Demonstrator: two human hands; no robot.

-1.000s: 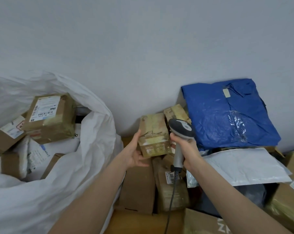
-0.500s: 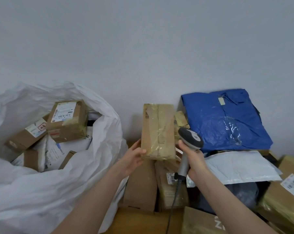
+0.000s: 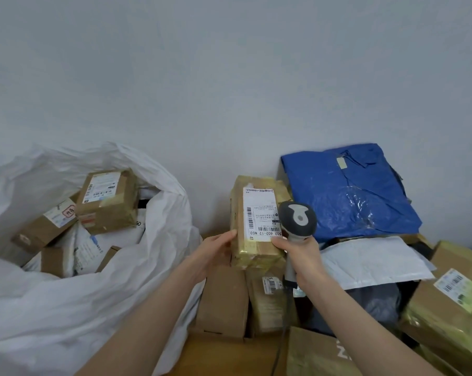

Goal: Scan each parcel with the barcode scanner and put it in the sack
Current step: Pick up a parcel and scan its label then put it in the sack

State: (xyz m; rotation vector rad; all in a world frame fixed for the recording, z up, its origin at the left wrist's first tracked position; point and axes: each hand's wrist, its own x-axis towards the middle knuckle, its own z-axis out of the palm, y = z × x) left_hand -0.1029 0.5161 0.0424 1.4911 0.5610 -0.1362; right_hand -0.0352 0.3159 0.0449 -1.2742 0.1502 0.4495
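Before grey wall (image 3: 229, 77), parcel (image 3: 256, 221) in left hand (image 3: 216, 253).

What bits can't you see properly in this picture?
Head view only.
- Scanner window: turned away from the camera.
- Label on the held parcel: small print too tiny.
- Sack bottom: hidden by its parcels and white folds.
- Box at right: cut off by the frame edge.
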